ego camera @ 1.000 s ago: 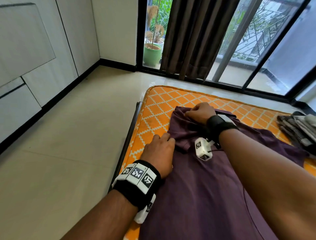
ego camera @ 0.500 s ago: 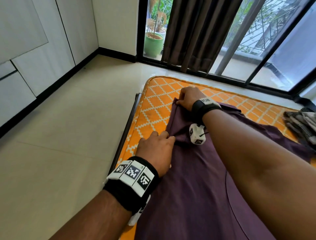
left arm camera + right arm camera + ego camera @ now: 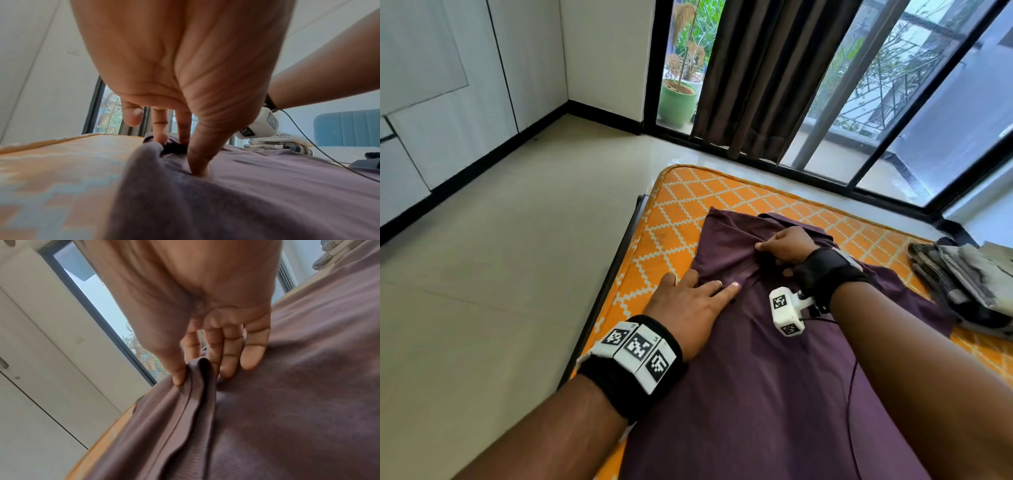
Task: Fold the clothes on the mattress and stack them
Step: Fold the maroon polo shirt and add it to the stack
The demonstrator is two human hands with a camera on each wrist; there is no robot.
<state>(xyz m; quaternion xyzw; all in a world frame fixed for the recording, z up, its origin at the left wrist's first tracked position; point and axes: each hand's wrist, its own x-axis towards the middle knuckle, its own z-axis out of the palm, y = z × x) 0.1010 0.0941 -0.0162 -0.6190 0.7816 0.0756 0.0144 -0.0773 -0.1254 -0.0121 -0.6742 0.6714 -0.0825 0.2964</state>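
Observation:
A purple shirt (image 3: 756, 394) lies spread on the orange patterned mattress (image 3: 688, 205). My left hand (image 3: 698, 291) lies flat on the shirt's left side near its edge, fingers straight and pressing the cloth down. In the left wrist view, the left hand (image 3: 180, 154) has its thumb pushed into the fabric (image 3: 267, 194) and its fingertips on a raised fold. My right hand (image 3: 774, 248) is farther up the shirt. In the right wrist view, the right hand (image 3: 197, 373) pinches a raised fold (image 3: 185, 410) between thumb and fingers.
A stack of folded grey and checked clothes (image 3: 969, 284) sits on the mattress at the right, beside the shirt. The mattress's left edge and dark frame (image 3: 616, 274) drop to the tiled floor (image 3: 500, 274). Glass doors and a curtain (image 3: 756, 75) stand beyond.
My left hand has uncurled from gripping the shirt's edge and now lies flat on it. My right hand has come back from the far corner and pinches a fold nearer the middle.

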